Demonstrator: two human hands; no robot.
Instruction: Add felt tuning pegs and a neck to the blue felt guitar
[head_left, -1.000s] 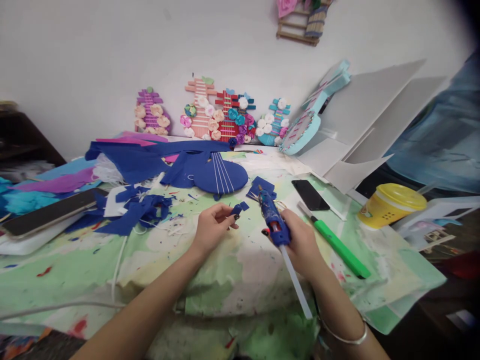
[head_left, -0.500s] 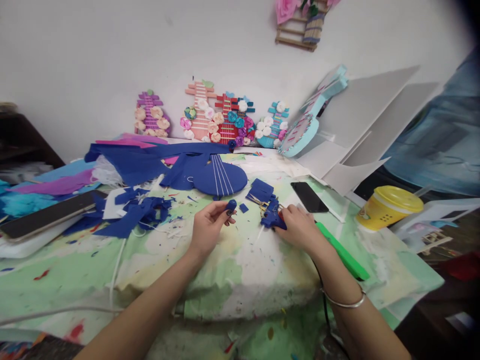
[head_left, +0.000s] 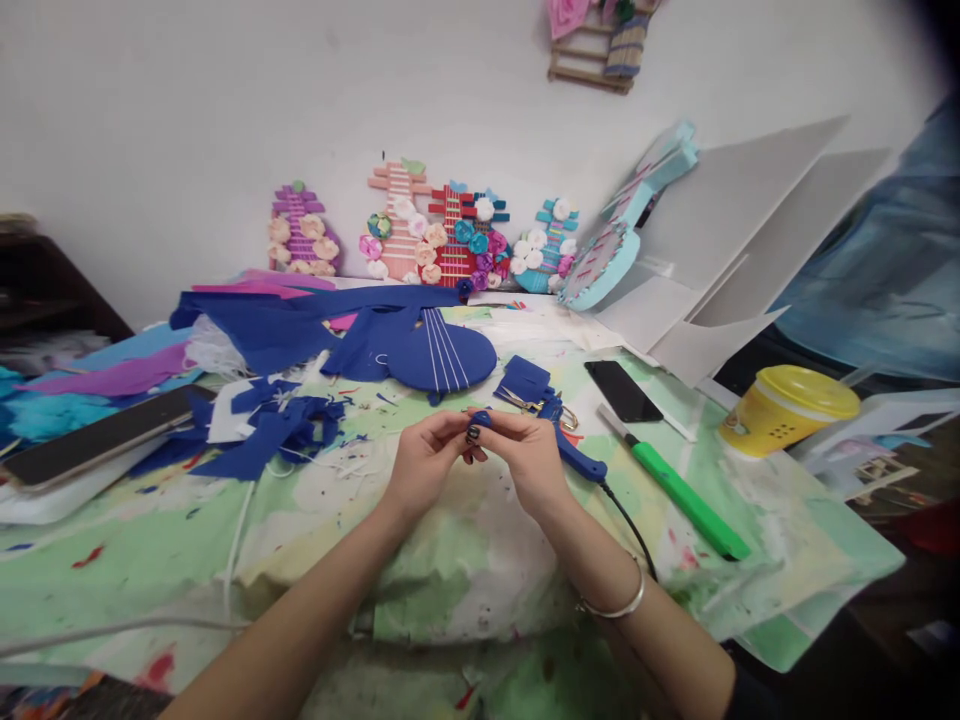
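Note:
My left hand and my right hand meet over the table's near middle, fingertips pinched together. Between them is a small rolled blue piece, mostly covered by the fingers. A blue hot glue gun lies just right of my right hand, its black cord running toward me. Scissors with gold-coloured handles rest beside it, partly over a dark blue square. Behind my hands lies a flat blue pipa-shaped body with white strings.
A green utility knife, a black phone and a yellow lidded tub are on the right. Blue scraps and another phone occupy the left. Decorated miniature pipas lean along the wall.
My right hand has let go of the glue gun and moved left to join my left hand at the blue piece. My left hand has shifted slightly right. The knife's blade end is now uncovered.

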